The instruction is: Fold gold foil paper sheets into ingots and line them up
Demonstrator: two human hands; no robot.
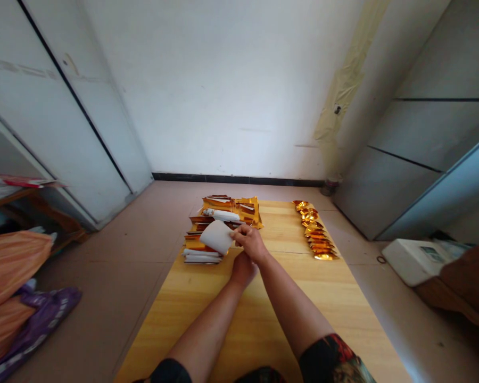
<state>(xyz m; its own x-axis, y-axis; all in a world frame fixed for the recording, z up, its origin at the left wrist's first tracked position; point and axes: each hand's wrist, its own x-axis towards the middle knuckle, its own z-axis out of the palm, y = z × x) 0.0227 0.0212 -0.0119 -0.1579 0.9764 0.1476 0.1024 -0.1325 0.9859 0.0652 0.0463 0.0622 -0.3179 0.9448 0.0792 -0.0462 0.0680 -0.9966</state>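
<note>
My right hand (pixel 250 240) is pinched on a white-backed sheet of foil paper (pixel 217 235), lifting it above the far left of the wooden table (pixel 263 314). Under it lie stacks of gold and white foil sheets (pixel 223 223). My left hand (pixel 242 268) sits just below and partly behind my right wrist; its fingers are hidden. A row of folded gold foil pieces (pixel 316 230) runs along the table's far right side.
A white wall and dark skirting stand beyond the table. Orange and purple bags (pixel 19 298) lie on the floor at left beside a wooden shelf. A white device (pixel 413 259) rests on the floor at right, near grey panels.
</note>
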